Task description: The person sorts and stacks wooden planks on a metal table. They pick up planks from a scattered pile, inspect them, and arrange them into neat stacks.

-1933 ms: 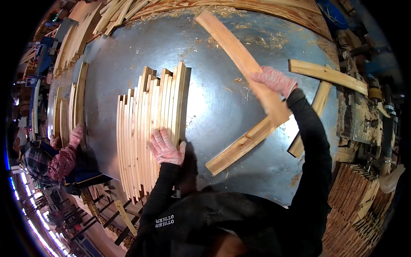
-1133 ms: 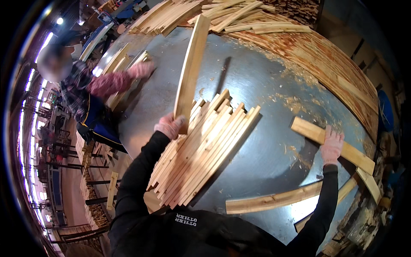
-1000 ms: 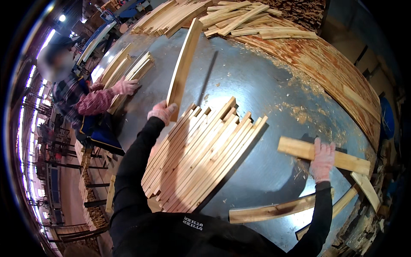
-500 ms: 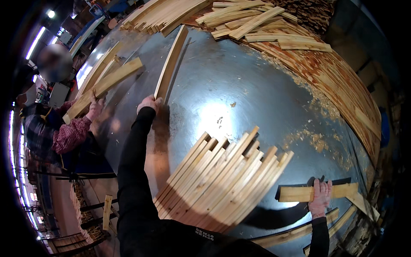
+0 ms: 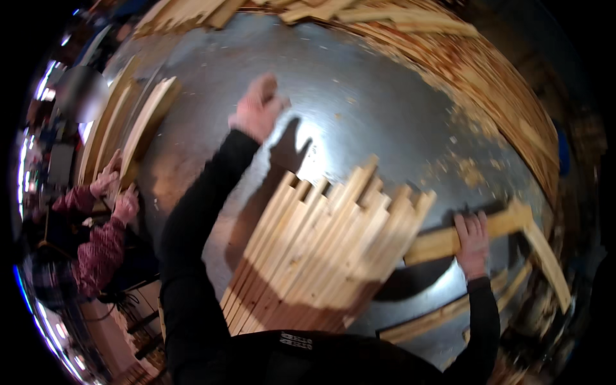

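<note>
My left hand [image 5: 258,110] is raised over the metal table, slightly blurred, with fingers apart and nothing in it. At the right, my right hand [image 5: 473,246] grips a flat wooden board [image 5: 431,246] across its width, fingers over the far edge. That board's right end meets another wooden slat [image 5: 547,266], which slants toward the near right. Between my arms lies a close row of wooden strips [image 5: 321,256], side by side with uneven far ends. Their near ends are hidden by my body.
On the left a co-worker's hands [image 5: 117,192] are at a long board [image 5: 146,125], beside more boards. Stacked planks lie along the far edge of the metal table [image 5: 359,83]. Sawdust and chips [image 5: 471,172] are scattered on the right. Curved-looking slats [image 5: 427,317] lie near my right forearm.
My left hand has let go of its long board and moved right and away from me. My right hand and its board have shifted slightly in view. The co-worker's board has swung more upright.
</note>
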The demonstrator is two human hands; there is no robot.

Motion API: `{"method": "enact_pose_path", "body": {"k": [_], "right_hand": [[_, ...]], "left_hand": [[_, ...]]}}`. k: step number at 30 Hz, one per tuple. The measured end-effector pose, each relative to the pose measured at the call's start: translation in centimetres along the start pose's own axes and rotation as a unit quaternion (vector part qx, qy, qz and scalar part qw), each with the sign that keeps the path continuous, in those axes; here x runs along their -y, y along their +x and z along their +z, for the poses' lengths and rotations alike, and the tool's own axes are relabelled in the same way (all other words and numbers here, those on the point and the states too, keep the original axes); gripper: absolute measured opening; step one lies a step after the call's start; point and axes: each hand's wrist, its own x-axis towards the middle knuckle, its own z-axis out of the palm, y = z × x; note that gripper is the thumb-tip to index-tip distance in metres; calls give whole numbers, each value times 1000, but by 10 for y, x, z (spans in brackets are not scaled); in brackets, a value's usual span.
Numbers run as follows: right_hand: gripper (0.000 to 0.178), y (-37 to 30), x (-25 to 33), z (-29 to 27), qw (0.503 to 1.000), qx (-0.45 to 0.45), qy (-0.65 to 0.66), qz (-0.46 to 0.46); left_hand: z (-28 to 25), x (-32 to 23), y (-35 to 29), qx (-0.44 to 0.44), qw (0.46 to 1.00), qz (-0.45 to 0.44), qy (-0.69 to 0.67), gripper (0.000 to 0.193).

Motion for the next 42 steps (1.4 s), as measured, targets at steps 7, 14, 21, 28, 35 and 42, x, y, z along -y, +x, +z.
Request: {"method": "enact_pose_path", "body": {"k": [7,14,21,28,35,42], "right_hand": [[25,-15,-32,-57,986,87,-14,-140],[26,-186,39,-74,988,52,143,-7],[59,-188,5,-60,930,-93,-125,332],[70,-210,-81,-79,820,279,131,483],[80,-144,82,-96,808,440,342,191],[93,-155,-149,-25,932,57,-117,338]], "left_hand": [[132,-179,-250,362,914,183,-23,72],[227,-207,-438,393,881,-183,-190,95],[225,-181,-428,401,649,-497,-413,34],[205,-157,-430,358,637,-504,-460,60],[234,-127,-442,506,843,-149,-105,60],[204,-128,-456,284,934,-218,24,43]]}}
